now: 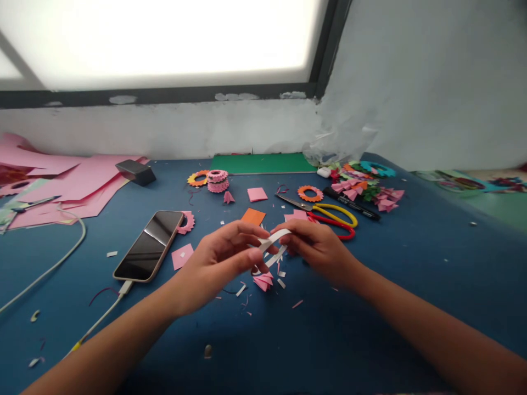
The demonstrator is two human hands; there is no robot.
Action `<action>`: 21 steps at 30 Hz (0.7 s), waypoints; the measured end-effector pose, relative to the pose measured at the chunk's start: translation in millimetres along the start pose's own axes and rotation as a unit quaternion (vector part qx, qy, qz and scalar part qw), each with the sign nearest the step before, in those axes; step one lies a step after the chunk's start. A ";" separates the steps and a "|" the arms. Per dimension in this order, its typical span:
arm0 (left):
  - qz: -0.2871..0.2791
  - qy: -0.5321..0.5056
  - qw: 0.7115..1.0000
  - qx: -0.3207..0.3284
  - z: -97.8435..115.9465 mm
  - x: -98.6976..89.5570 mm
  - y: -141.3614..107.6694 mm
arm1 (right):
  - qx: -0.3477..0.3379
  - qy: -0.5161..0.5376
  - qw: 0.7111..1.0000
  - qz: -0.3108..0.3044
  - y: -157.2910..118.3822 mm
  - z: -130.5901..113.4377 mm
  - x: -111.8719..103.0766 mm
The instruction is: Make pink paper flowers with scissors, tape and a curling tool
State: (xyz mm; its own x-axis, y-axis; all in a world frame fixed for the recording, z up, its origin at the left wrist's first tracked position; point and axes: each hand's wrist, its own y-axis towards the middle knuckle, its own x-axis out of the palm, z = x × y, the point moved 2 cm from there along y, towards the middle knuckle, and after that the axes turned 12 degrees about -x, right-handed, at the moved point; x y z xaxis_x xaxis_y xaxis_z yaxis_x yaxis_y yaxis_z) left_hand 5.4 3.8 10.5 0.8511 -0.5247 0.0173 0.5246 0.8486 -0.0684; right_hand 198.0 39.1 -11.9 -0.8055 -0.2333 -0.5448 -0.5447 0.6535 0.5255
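Between my hands, above the middle of the blue table, a narrow white strip (pixel 279 235) is bent into a loop. It could be paper or tape; I cannot tell. My right hand (pixel 315 244) pinches the strip's right side between thumb and fingers. On the other side, my left hand (pixel 224 260) has its thumb and curled fingers closed on the strip's left end. Just below lies a folded pink paper piece (pixel 263 281), with small white scraps around it. Scissors with yellow and red handles (pixel 335 215) lie behind my right hand, close to an orange paper square (pixel 253 216).
A phone (pixel 149 247) with a white cable lies at left, beside a pink square (pixel 182 256). Pink sheets (pixel 88 184) and a dark block (pixel 135 171) are farther back. Toothed paper rings (pixel 310 193), a black marker (pixel 354 204) and folded paper pieces (pixel 385 198) lie toward the back right.
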 end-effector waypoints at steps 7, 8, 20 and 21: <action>0.008 -0.017 1.000 -0.018 -5.8 -0.1 4.0 | 0.092 -0.036 0.985 -0.142 4.4 20.9 -12.1; 0.022 -0.021 0.999 -0.016 -5.2 -1.0 5.1 | 0.106 -0.144 0.973 -0.143 4.6 27.9 -21.3; 0.151 -0.046 0.987 -0.019 -1.1 -11.4 13.5 | 0.238 -0.432 0.859 -0.135 -12.8 97.7 -79.4; 0.149 -0.048 0.987 -0.020 -1.5 -11.8 14.0 | 0.235 -0.428 0.864 -0.126 -11.6 97.3 -78.7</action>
State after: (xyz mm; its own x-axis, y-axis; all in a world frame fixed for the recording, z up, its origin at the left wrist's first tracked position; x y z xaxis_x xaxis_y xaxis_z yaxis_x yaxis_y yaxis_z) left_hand 2.7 21.8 7.8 0.9667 -0.2415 0.0853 0.2508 0.9600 -0.1244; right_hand 290.4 120.0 -38.7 -0.0989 0.0759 -0.9922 -0.3608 0.9265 0.1068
